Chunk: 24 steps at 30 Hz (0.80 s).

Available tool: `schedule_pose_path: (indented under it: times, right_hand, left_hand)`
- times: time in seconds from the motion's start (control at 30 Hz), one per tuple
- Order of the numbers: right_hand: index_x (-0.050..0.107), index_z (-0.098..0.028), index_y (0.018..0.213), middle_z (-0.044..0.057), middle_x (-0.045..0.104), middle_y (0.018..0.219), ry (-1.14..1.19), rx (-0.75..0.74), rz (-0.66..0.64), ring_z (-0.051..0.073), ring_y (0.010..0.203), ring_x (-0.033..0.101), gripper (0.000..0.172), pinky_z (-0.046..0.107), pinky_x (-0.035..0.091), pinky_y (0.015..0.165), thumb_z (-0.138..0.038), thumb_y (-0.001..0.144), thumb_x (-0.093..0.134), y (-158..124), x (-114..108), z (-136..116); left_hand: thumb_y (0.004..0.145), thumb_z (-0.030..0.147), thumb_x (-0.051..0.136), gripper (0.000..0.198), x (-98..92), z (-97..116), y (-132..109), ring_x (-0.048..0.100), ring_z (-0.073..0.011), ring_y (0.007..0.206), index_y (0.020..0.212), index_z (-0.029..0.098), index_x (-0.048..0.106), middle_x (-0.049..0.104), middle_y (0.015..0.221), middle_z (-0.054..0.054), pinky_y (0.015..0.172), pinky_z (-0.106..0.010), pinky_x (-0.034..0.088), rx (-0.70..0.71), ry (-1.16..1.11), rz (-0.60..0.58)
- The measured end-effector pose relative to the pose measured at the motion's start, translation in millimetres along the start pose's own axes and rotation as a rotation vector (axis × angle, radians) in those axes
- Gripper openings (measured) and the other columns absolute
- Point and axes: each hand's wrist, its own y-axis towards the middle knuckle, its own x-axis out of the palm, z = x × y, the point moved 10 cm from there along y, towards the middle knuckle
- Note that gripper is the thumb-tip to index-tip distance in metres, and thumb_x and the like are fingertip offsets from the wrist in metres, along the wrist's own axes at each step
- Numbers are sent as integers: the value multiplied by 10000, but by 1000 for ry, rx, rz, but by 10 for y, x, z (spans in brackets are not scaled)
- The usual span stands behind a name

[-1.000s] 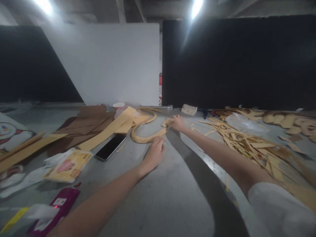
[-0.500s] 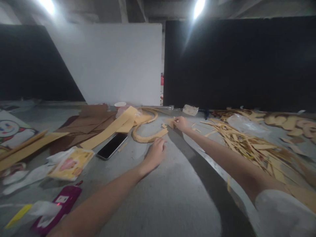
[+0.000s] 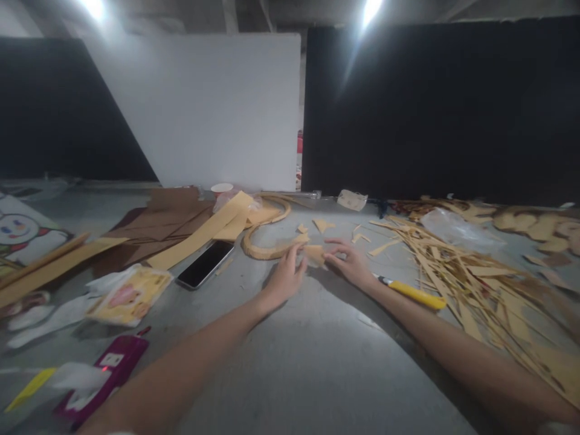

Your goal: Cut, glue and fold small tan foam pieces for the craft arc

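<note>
Your left hand [image 3: 285,275] and right hand [image 3: 350,264] each pinch an edge of a small cardboard scrap [image 3: 314,254], held between them just above the grey worktop [image 3: 317,362]. A yellow utility knife [image 3: 413,293] lies beside your right wrist, and a curved cardboard strip [image 3: 256,252] sits just beyond your left hand.

Left hand [image 3: 283,279], right hand [image 3: 351,266] and both forearms [image 3: 190,356] are bare; a pale sleeve [image 3: 571,430] perhaps edges the bottom-right corner.

A scuffed grey surface [image 3: 317,362] carries a black smartphone [image 3: 205,264] just beside a long tan cardboard strip [image 3: 203,232]. Also on it are a curved tan cardboard arc [image 3: 265,232], flat brown cardboard sheets [image 3: 163,220], a yellow-handled utility knife [image 3: 410,292], a loose heap of thin tan offcuts [image 3: 457,266] and a magenta packet [image 3: 106,374].
</note>
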Motion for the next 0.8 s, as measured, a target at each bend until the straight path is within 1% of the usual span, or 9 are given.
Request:
schedule_pose_path:
  times: [0.07,0.17,0.23,0.33,0.47,0.57,0.63,0.7,0.8]
  right_hand:
    - [756,-256,826,97,738,1321,-13,-61,-37,294,1257,634,276,514,413,1148,-470,996,719,-8,76,-113]
    - [766,-264,843,105,756,1247,-52,-128,-68,310,1212,621,245,530,437,1094,-442,1008,725,-15,174,-180]
    - [768,-266,844,108,758,1220,-81,-146,-69,317,1190,614,254,544,440,1072,-442,1018,715,-24,204,-177]
    - [748,-256,847,107,760,1175,-96,-177,-40,306,1140,622,278,534,446,1045,-447,1039,688,-46,174,-229]
    - [684,-245,921,96,750,1118,16,-217,-4,274,1109,659,260,476,471,1031,-447,1075,631,-92,79,-386]
    - [646,-247,986,77,744,1062,171,-151,24,240,1030,697,261,399,530,944,-472,1101,580,-117,28,-341]
    - [636,-247,1002,64,745,1010,208,-96,67,225,961,708,286,361,551,874,-510,1097,577,-128,-3,-250]
    - [632,-249,1006,52,747,948,189,-67,97,217,901,715,306,341,562,827,-536,1093,574,-135,-14,-182]
    - [622,-256,1015,50,772,938,139,-69,76,217,877,744,285,339,586,805,-520,1103,558,-140,33,-170]
  left_hand:
    - [1100,342,529,340,6,50,4,684,-239,1226,1424,244,555,656,1425,-127,1023,-396,583,16,-39,-29]
    - [1102,373,535,200,-55,175,14,696,-225,1096,1134,221,661,723,1192,-90,965,-357,567,90,-24,-14]
    - [1097,375,548,225,-109,215,21,686,-215,1005,984,212,655,721,1037,-64,918,-337,548,114,-12,15]
    - [1097,377,546,276,-183,140,34,672,-198,909,902,206,639,706,924,-41,851,-309,524,67,-25,69]
    - [1082,351,555,221,-227,-119,37,690,-206,897,952,202,655,724,931,-51,841,-319,532,-70,-30,138]
    - [1026,229,583,140,-194,-230,33,700,-227,967,1132,204,671,723,1102,-94,861,-351,558,-118,4,128]
    - [943,97,575,367,-254,-189,21,683,-245,1101,1283,217,648,667,1273,-128,905,-365,566,-88,33,181]
    - [883,24,535,495,-341,-70,-3,644,-252,1214,1317,233,649,624,1346,-133,962,-372,556,-23,48,246]
    - [956,89,490,310,-347,73,-26,677,-235,1097,1147,219,698,695,1161,-106,929,-361,554,29,-51,219]
